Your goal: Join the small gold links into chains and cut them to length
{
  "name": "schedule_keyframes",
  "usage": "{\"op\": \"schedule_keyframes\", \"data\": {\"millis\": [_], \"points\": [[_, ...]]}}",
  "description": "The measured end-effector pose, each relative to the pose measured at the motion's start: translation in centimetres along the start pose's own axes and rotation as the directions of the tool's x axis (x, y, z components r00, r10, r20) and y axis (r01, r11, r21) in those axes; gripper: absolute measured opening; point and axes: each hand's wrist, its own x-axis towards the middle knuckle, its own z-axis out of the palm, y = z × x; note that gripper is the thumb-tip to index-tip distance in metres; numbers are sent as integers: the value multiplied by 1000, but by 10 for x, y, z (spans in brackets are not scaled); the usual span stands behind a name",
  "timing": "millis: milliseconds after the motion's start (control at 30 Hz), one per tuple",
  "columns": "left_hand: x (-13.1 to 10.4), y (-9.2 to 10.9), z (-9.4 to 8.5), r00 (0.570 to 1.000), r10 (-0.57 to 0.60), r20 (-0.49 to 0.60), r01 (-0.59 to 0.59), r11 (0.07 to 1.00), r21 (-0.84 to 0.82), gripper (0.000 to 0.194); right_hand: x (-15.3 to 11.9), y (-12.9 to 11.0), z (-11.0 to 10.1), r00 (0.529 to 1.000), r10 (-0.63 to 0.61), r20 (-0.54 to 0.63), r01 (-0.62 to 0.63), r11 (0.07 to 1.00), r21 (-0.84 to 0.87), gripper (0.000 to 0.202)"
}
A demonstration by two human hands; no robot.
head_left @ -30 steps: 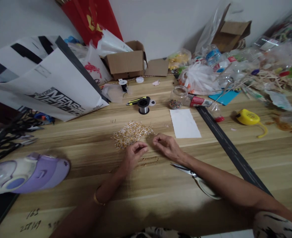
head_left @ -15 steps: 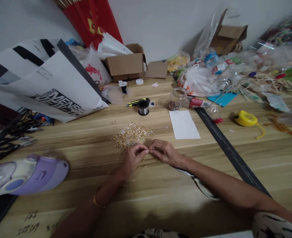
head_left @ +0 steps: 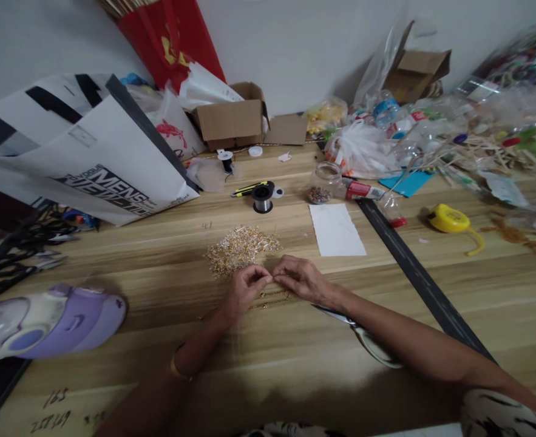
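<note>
Fingertips of my left hand [head_left: 246, 290] and my right hand [head_left: 301, 280] meet in a pinch over the table, close in front of a heap of gold and clear beads [head_left: 241, 247]. What the fingertips grip is too small to make out. A gold beaded chain [head_left: 268, 298] lies on the wood beneath and between the hands. Faint thin thread seems to hang below my left hand. Under my right forearm lies a pair of scissors [head_left: 340, 317], partly covered by the arm.
Behind the beads stand a wire spool [head_left: 262, 199], a yellow-black cutter [head_left: 248, 189] and a jar of beads [head_left: 323, 183]. White paper [head_left: 337, 229] lies right of them, then a yellow tape measure [head_left: 450, 218]. At left are a purple-white device [head_left: 62, 321] and a large paper bag [head_left: 113, 164].
Both hands keep nearly the same pinched pose. My right forearm has shifted slightly, and more of the scissors' blades shows. The view has moved very little.
</note>
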Motion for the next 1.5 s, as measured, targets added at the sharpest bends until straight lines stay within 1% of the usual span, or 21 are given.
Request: {"op": "schedule_keyframes", "data": {"millis": [100, 200, 267, 367, 467, 533, 633, 700, 733, 767, 833, 867, 933, 1033, 1233, 1500], "points": [[2, 4, -2, 1000, -26, 4, 26, 1000, -7, 17, 1, 0, -2, 1000, 13, -2, -13, 1000, 18, 13], [3, 7, -4, 999, -20, 45, 20, 1000, 2, 17, 2, -2, -6, 1000, 23, -8, -22, 999, 36, 16], [5, 10, -6, 997, -3, 76, 1, 1000, 27, 17, 4, -3, -8, 999, 28, -15, -28, 999, 38, 18], [9, 18, -9, 995, 34, 94, -43, 994, 97, 16, 4, -3, -9, 1000, 20, -23, -19, 1000, 8, 17], [23, 33, -9, 991, 99, 89, -114, 977, 181, 13, 3, -1, -7, 999, -36, -8, 35, 998, -60, 15], [42, 44, -6, 985, 165, 56, -174, 959, 226, 13, 2, 1, -6, 997, -83, 8, 83, 990, -116, 14], [81, 52, 5, 970, 238, 52, -242, 926, 288, 14, 1, 2, -4, 990, -137, 10, 137, 975, -174, 13], [111, 51, 14, 947, 317, 39, -305, 862, 404, 14, 1, 2, -4, 987, -160, 6, 158, 969, -192, 13], [125, 49, 19, 937, 346, 57, -330, 817, 474, 14, 1, 2, -4, 986, -169, 2, 166, 966, -199, 14], [138, 46, 24, 930, 359, 82, -347, 777, 526, 14, 2, 2, -4, 984, -177, -2, 173, 963, -205, 13], [159, 40, 34, 936, 331, 116, -331, 726, 603, 15, 2, 2, -5, 982, -191, -6, 185, 959, -214, 13], [168, 37, 39, 939, 314, 138, -326, 696, 640, 16, 3, 3, -5, 981, -194, 0, 189, 957, -220, 13], [180, 33, 46, 938, 310, 158, -334, 677, 656, 17, 3, 3, -6, 981, -195, 20, 194, 952, -235, 13], [189, 29, 51, 937, 305, 173, -338, 656, 674, 18, 3, 5, -6, 979, -201, 29, 201, 944, -260, 13], [199, 24, 53, 941, 270, 205, -333, 628, 703, 17, 3, 7, -7, 981, -188, 51, 195, 942, -273, 12], [199, 27, 58, 943, 259, 210, -327, 601, 729, 17, 4, 7, -7, 983, -176, 55, 184, 947, -265, 12]]}}
